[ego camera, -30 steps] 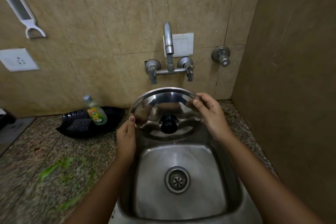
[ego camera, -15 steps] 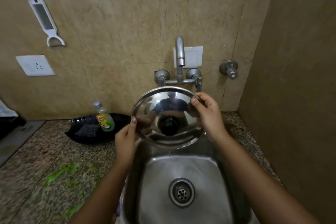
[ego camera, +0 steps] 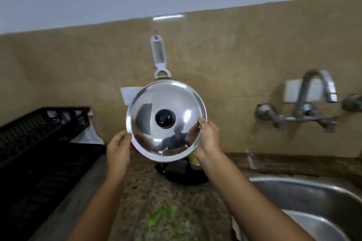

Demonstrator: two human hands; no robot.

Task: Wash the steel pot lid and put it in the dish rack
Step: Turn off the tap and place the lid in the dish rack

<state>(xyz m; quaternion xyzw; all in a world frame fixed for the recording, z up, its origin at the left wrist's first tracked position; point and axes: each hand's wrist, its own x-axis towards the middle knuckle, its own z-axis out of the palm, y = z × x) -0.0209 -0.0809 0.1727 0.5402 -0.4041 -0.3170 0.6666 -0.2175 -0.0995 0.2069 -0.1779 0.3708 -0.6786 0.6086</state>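
The round steel pot lid [ego camera: 176, 103] with its black knob faces me, tilted up on edge above the granite counter. My left hand [ego camera: 118, 149] grips its lower left rim. My right hand [ego camera: 208, 140] pinches its lower right rim. A black plastic dish rack [ego camera: 39, 129] stands at the far left, apart from the lid.
The steel sink [ego camera: 305, 197] is at the lower right, with the wall tap [ego camera: 317, 94] above it. A black tray [ego camera: 184, 174] lies on the counter below the lid. A grater [ego camera: 159, 55] hangs on the tiled wall. Green smears [ego camera: 160, 217] mark the counter.
The lid has been carried left, away from over the sink to above the counter, and raised. My view has swung left, bringing the dish rack into sight. Both hands still hold the rim.
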